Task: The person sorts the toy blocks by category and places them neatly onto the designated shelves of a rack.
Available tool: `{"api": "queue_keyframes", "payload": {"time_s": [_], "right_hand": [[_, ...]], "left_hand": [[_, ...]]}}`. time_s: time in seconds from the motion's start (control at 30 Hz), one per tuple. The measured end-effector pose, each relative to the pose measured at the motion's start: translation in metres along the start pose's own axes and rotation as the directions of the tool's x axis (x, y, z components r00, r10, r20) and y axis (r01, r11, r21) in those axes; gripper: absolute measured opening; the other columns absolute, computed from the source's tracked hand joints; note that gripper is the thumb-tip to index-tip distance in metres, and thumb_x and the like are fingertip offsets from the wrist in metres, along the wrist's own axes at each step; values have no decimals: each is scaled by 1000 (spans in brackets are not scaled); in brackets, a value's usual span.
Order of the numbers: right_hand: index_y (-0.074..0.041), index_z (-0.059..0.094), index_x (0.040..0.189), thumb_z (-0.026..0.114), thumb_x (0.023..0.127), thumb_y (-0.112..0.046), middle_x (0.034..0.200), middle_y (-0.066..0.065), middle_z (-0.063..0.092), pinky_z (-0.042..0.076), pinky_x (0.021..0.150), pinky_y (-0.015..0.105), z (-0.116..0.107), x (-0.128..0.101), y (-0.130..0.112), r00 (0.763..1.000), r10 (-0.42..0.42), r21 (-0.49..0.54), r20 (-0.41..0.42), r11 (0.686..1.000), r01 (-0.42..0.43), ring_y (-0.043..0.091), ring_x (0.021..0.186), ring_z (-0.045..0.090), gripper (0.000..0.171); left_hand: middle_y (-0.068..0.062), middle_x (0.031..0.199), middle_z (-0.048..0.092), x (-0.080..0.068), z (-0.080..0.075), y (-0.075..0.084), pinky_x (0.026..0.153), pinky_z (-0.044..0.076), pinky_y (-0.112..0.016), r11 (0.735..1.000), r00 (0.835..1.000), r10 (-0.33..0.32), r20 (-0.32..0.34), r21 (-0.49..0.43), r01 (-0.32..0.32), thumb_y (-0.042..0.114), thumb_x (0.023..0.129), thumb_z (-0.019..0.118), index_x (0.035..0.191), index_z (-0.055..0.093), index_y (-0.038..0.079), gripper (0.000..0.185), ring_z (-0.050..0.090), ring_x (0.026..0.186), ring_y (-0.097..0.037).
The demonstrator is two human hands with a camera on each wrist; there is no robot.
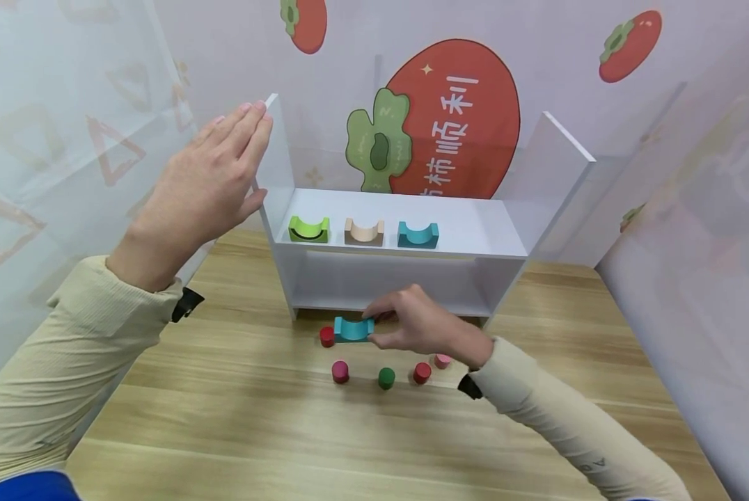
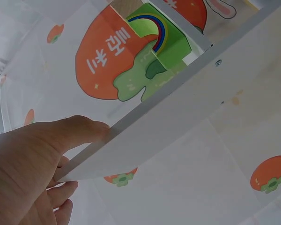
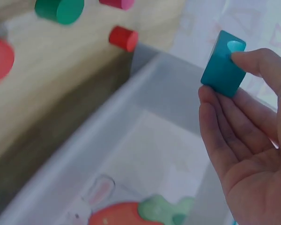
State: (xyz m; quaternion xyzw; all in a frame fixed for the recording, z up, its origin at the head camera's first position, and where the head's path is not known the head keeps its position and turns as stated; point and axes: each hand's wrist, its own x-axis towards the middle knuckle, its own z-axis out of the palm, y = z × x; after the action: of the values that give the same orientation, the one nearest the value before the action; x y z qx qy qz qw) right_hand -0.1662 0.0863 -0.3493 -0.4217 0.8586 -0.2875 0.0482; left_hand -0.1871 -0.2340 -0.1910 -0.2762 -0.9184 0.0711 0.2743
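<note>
My left hand (image 1: 208,181) is at the upper left of the white shelf (image 1: 349,252). In the left wrist view its thumb lies on the edge of the side panel (image 2: 145,140), with fingers at the panel's end corner. Below the shelf's front, my right hand (image 1: 415,323) pinches a teal notched block (image 1: 353,330) between thumb and fingers, its curved hollow facing up. The right wrist view shows this teal block (image 3: 225,65) from one end. On the middle board stand a green notched block (image 1: 308,230), a tan one (image 1: 364,233) and another teal one (image 1: 418,236).
Several small cylinders lie on the wooden table (image 1: 287,431) before the shelf: a red one (image 1: 327,337) beside the held block, a magenta one (image 1: 340,371), a green one (image 1: 386,378), another red one (image 1: 422,373) and a pink one (image 1: 442,361). The shelf's right panel (image 1: 546,184) rises opposite.
</note>
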Motion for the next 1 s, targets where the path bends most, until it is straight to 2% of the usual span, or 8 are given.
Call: {"api": "queue_keyframes", "payload": {"time_s": [0.27, 0.47, 0.7, 0.9, 1.0], "right_hand": [[-10, 81, 116, 85, 88, -14, 108, 0, 82, 67, 88, 28, -48, -31, -5, 1000, 6, -19, -5, 1000, -6, 11, 99, 79, 29], [-10, 81, 118, 86, 87, -12, 111, 1, 82, 68, 89, 38, -82, -50, -1, 1000, 10, -53, -29, 999, -12, 16, 99, 80, 31], [-13, 81, 120, 85, 88, -11, 115, 3, 81, 67, 89, 39, -121, -71, 6, 995, 94, -58, -43, 994, -96, 18, 102, 80, 32], [-10, 80, 122, 86, 87, -10, 116, 7, 81, 68, 86, 34, -147, -81, 12, 987, 141, -85, -80, 985, -148, 21, 101, 81, 35], [-9, 79, 123, 86, 87, -11, 115, 8, 81, 68, 86, 37, -157, -82, 15, 980, 171, -117, -103, 976, -183, 20, 98, 80, 36]], "left_hand": [[-28, 170, 29, 1, 1, 1, 132, 28, -56, 1000, 1000, 6, -2, -1, -6, 10, 89, 78, 163, 23, -10, 94, 33, 158, -43], [-28, 171, 28, 1, 1, 1, 133, 27, -56, 1000, 1000, 3, 16, 0, -3, 12, 89, 79, 163, 21, -10, 97, 31, 159, -44], [-28, 172, 26, 1, 0, -1, 133, 26, -56, 1000, 999, 3, 35, 1, -3, 13, 90, 79, 164, 19, -10, 98, 30, 159, -44], [-29, 171, 27, 1, 0, -1, 133, 26, -56, 1000, 1000, 5, 27, -2, -5, 13, 89, 80, 163, 20, -11, 98, 31, 159, -45], [-29, 171, 27, 1, 0, -2, 133, 26, -56, 1000, 1000, 4, 25, -2, -4, 12, 88, 81, 163, 20, -11, 99, 31, 158, -45]]}}
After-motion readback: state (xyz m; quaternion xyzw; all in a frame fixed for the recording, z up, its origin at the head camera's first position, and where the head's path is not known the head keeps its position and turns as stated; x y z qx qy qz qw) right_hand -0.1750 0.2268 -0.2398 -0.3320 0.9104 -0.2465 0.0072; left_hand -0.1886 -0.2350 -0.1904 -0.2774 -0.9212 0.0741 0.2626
